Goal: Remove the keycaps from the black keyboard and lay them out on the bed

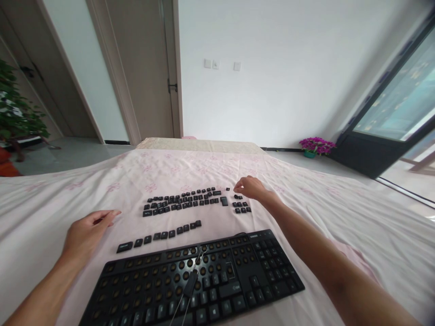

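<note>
A black keyboard (243,271) lies on the cloth in front of me, many of its keycaps off and the round switch posts bare. A wire keycap puller (191,283) with a dark handle rests across it. Loose black keycaps (176,207) form rows beyond the keyboard. A single row of keycaps (172,233) runs closer to its back edge. My right hand (250,188) is closed in a pinch beside a small keycap group (242,204); what its fingertips hold is hidden. My left hand (89,227) hovers left of the rows, thumb and fingers together, nothing visible in it.
A pale pink floral cloth (204,170) covers the surface under everything. Behind it stand a white wall (272,90) and a brown door (142,68). A pot of purple flowers (316,146) is on the floor at the right, a leafy plant (16,108) at the left.
</note>
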{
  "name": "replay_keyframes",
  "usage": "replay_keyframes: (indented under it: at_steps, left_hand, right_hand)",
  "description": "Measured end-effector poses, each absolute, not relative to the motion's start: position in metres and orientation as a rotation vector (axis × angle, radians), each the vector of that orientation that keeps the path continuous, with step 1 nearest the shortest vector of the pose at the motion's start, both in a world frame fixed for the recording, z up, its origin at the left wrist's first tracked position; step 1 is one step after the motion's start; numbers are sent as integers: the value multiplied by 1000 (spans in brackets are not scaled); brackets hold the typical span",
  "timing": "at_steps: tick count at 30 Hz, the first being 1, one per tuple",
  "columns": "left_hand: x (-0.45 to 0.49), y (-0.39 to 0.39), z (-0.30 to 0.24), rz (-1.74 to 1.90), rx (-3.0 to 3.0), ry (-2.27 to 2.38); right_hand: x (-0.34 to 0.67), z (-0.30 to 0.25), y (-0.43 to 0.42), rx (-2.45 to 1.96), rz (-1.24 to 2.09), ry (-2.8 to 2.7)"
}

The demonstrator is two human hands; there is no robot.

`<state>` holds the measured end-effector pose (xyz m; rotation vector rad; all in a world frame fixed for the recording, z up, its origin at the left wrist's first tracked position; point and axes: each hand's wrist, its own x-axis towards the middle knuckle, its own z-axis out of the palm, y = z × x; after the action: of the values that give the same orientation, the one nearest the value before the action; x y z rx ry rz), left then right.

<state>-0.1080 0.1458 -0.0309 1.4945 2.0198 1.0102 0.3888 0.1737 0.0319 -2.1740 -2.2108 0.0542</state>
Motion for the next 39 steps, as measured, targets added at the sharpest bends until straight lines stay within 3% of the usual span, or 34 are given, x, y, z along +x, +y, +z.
replay_keyframes:
  at_steps: [39]
  left_hand:
    - [-109,147,-35,1001,1449,2002]
  right_hand:
    - [377,13,168,-2050,-29,-2215]
